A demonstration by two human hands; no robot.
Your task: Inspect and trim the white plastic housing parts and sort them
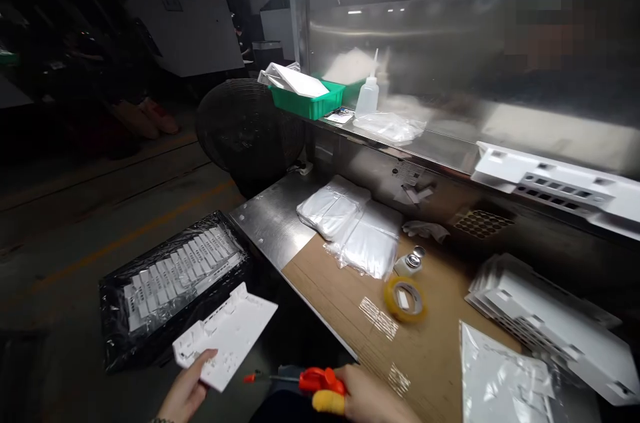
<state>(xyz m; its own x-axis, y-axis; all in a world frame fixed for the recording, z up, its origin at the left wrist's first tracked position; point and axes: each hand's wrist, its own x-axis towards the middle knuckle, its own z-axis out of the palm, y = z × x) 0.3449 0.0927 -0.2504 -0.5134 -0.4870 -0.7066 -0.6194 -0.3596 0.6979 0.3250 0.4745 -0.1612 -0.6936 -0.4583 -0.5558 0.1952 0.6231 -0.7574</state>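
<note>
My left hand (189,388) is closed on the near edge of a white plastic panel (235,336), which has small holes and a raised, slotted edge. In my right hand (367,396) is a red air blow gun (320,380) with a thin metal nozzle and a red tip. The nozzle points left, below the panel and apart from it. A yellow finger cover (329,402) is on one finger of the right hand. Left of the panel, a black plastic-lined box (113,306) holds several bagged white parts (180,270).
On the cardboard-covered bench (320,276) are plastic bags (367,236), a tape roll (420,306) and a dispenser bottle (409,263). White panels (555,323) are stacked at right. A shelf above carries a green bin (310,103) and squeeze bottle (368,98). A fan (250,130) stands behind.
</note>
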